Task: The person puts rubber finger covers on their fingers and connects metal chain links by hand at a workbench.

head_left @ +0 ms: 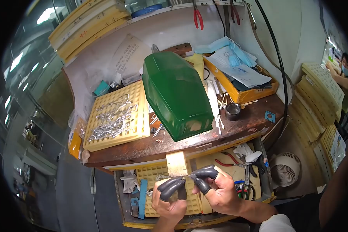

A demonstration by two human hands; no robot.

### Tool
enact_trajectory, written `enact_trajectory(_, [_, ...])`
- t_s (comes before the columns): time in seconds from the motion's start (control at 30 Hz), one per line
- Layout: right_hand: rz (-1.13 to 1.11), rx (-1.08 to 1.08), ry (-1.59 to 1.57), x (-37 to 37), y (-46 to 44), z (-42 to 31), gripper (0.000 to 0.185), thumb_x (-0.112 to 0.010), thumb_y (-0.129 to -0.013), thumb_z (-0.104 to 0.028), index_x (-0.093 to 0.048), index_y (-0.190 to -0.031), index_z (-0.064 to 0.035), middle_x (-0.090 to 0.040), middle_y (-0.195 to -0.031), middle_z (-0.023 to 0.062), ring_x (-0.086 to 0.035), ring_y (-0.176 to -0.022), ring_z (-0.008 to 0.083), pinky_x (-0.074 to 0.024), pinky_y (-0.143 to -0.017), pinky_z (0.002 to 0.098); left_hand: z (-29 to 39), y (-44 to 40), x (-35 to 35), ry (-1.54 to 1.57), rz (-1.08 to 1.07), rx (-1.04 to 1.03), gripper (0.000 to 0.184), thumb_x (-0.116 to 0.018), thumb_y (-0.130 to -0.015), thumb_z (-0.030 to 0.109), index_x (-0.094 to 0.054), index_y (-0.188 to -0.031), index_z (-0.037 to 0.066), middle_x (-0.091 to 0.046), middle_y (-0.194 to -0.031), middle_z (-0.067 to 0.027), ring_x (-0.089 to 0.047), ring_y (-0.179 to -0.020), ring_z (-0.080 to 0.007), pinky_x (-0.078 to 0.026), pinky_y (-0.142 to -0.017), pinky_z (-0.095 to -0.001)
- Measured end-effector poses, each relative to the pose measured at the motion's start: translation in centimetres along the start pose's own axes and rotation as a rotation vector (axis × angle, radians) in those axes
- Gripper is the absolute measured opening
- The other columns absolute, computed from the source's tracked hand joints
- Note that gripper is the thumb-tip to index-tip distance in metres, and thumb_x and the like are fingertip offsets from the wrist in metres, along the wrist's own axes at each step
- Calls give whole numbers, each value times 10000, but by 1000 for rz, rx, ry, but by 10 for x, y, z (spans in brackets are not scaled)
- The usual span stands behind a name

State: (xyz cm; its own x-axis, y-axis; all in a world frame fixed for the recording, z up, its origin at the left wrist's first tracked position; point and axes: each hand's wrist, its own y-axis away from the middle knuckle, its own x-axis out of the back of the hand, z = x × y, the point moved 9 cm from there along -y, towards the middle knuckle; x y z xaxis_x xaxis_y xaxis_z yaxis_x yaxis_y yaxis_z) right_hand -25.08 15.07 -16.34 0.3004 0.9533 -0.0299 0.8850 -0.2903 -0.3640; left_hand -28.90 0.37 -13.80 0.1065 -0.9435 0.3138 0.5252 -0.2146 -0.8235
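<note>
Black rubber finger cots cover several fingertips on both hands. My left hand (168,195) is closed in a pinch, its fingertips around something too small to make out. Facing it, my right hand (221,190) pinches too, thumb and forefinger meeting near the left fingertips. Whatever lies between them is mostly hidden. Just beyond the fingertips, a pale wooden bench pin (176,164) juts from the bench edge. Both hands hover over an open drawer (164,223) and are nearest to the bench pin.
A green lamp shade (178,94) hangs over the dark wooden bench (123,149). At left, a yellow grid tray (143,129) bears silvery chains. Pliers (230,159) lie in the drawer. An orange tray (241,96) holds papers and masks. A fan (285,169) stands right; another person sits beyond.
</note>
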Motion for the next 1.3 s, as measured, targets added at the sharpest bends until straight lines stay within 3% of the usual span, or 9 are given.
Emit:
enact_trajectory(0.13, [41, -6, 69, 0, -2, 10, 231, -547, -859, 117, -587, -1083, 78, -630, -942, 109, -678, -789, 154, -563, -681, 251, 2, 0, -2, -58, -23, -88, 295, -759, -671, -19, -662, -945, 30, -694, -889, -109, -633, -745, -252, -491, -629, -321])
enact_trajectory(0.23, [157, -16, 119, 4, 4, 6, 166, -618, -848, 85, -562, -1003, 60, -680, -866, 133, -686, -733, 149, -574, -644, 256, -1, -2, -2, -44, -33, -59, 305, -761, -644, -53, -658, -921, 21, -687, -866, -100, -627, -735, -247, -485, -614, -326])
enact_trajectory(0.37, [145, -55, 48, -2, 0, 14, 160, -650, -842, 63, -554, -970, 50, -676, -847, 130, -681, -725, 138, -571, -625, 248, -7, -9, -1, 12, -69, 53, 316, -756, -621, -94, -654, -897, 20, -677, -851, -96, -628, -722, -255, -488, -607, -331])
enact_trajectory(0.43, [219, -55, 73, 2, 2, 17, 198, -718, -765, -12, -610, -930, -3, -665, -740, 88, -667, -688, 145, -529, -620, 279, -10, -10, 0, 28, -56, 38, 314, -758, -621, -92, -655, -895, 24, -677, -850, -96, -629, -722, -255, -489, -607, -330])
enact_trajectory(0.73, [187, 57, 252, 0, 0, 4, 264, -725, -726, -6, -618, -966, 19, -664, -814, 117, -675, -731, 173, -538, -664, 281, -4, -12, 1, 31, -54, -48, 320, -748, -620, -81, -688, -909, 43, -697, -875, -78, -637, -726, -233, -507, -614, -314])
enact_trajectory(0.83, [227, 138, 358, -1, 0, -2, 230, -764, -751, -27, -583, -890, 2, -673, -744, 71, -652, -652, 93, -521, -590, 232, -2, -11, 2, 14, -86, -77, 358, -724, -603, -87, -701, -936, 43, -703, -898, -76, -637, -748, -229, -515, -624, -316])
enact_trajectory(0.9, [208, 205, 457, -3, 0, -9, 239, -766, -731, -21, -589, -892, -2, -669, -736, 73, -656, -648, 104, -518, -586, 231, 0, -12, 0, 24, -104, -85, 286, -751, -610, -89, -674, -857, 33, -693, -830, -96, -625, -705, -262, -484, -607, -338])
enact_trajectory(1.23, [166, 320, 461, -8, 1, -18, 331, -786, -666, -8, -594, -935, -31, -624, -737, 76, -617, -600, 181, -494, -547, 280, 5, -11, -3, -22, -146, -97, 358, -708, -568, -77, -676, -904, 42, -703, -894, -89, -625, -738, -264, -494, -624, -341])
enact_trajectory(1.3, [133, 329, 469, -9, 3, -19, 372, -784, -661, -12, -585, -975, -16, -615, -770, 108, -626, -605, 236, -495, -542, 319, 3, -8, -4, -27, -118, -132, 344, -720, -577, -70, -676, -899, 41, -706, -892, -94, -625, -742, -263, -494, -633, -343])
